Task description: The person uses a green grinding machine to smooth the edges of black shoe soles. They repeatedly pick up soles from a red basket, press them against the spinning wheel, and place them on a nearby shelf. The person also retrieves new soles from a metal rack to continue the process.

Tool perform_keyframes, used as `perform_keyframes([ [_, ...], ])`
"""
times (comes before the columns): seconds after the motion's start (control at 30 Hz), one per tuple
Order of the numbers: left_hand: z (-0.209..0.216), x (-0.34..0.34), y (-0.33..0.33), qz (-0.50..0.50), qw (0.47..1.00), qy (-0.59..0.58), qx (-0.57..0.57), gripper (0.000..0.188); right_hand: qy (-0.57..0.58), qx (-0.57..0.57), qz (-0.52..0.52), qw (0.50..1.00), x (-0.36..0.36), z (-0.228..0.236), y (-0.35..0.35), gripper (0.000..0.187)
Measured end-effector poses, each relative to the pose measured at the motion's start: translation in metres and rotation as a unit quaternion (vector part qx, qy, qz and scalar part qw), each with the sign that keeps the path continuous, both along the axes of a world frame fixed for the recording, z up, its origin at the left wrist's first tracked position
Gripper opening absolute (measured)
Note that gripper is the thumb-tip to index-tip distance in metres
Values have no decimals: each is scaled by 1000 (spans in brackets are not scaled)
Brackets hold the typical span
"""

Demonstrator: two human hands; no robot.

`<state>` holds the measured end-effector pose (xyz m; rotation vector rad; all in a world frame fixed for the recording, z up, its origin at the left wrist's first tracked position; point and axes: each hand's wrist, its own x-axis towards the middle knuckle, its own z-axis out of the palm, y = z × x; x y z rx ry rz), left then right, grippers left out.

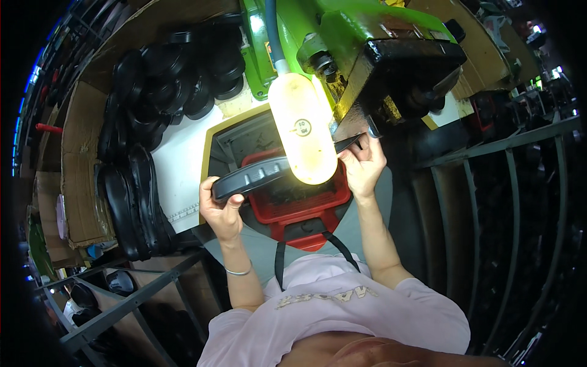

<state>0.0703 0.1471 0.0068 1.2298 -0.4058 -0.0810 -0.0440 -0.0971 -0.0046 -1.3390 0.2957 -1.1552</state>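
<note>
A black shoe sole [254, 176] is held up between my two hands, its ridged side edge facing me. My left hand [221, 210] grips the left end, thumb below and fingers around it. With thumb and fingers, my right hand [365, 164] pinches the other end, close to the green machine's dark working part [358, 119]. A bright oval lamp [302, 131] covers the middle of the sole. Beneath it, a red plastic tray [269, 212] shows through the opening in the table.
Many black soles [165, 79] are heaped on the white tabletop [183, 162] at left, beside a cardboard box [88, 165]. The green machine [342, 30] stands at the far side. Metal rails [489, 147] run along the right, and a metal rack [131, 300] is at lower left.
</note>
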Motion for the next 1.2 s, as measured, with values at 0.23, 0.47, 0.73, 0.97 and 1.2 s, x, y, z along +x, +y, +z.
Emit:
perform_keyframes([
  [0.23,-46,26,15,-108,986,123,-18,57,49,-201,-113,972,6,15,17,67],
  [0.47,3,-12,-102,-40,878,-365,306,36,72,-365,-144,917,-2,24,5,64],
  [0.73,-28,-48,-137,-79,992,-71,65,28,65,232,137,961,-7,-103,-11,38],
  [0.97,-17,-67,-140,-66,998,-9,-1,32,6,447,317,836,-32,-147,10,64],
  [1.2,11,-63,-157,-92,985,-92,111,25,-92,439,315,837,-15,-160,27,60],
])
